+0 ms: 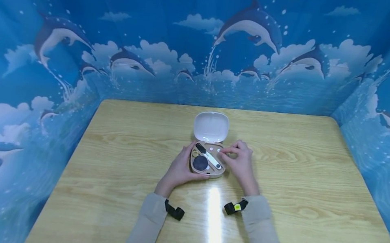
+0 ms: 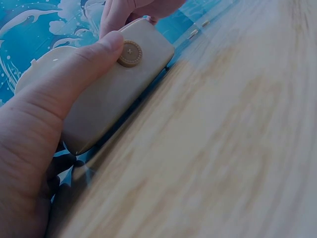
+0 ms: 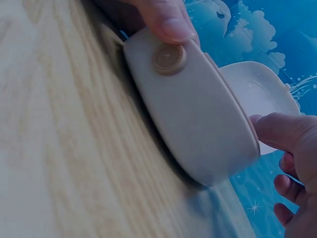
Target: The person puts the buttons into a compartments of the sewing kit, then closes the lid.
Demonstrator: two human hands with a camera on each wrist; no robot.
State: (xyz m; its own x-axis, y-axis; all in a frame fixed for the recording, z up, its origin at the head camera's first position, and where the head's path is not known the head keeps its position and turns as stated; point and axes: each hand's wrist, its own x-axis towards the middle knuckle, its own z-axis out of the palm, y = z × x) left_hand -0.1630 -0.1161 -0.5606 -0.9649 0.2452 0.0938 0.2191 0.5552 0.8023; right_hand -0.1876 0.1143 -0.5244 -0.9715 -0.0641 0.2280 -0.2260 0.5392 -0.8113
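Gripping clamshell case point(image 3: 198, 114) with your left hand point(image 1: 181, 169): thumb along front by button-shaped knob point(image 3: 167, 58), fingers round left side. Case sits on wood-grain table point(image 1: 132, 150) toward far edge, white lid point(image 1: 211, 127) open away from you. Your right hand point(image 1: 240, 161) at case's right side, thumb and forefinger close together; cannot tell whether they pinch anything. Inside case: black-and-white tool point(image 1: 209, 157) lying diagonally, dark round disc point(image 1: 200, 163) at near left, small yellowish round piece point(image 1: 195, 153) just beyond it. Dolphin-print curtain point(image 1: 176, 41) behind table; black strap point(image 1: 175, 212) on each wrist.
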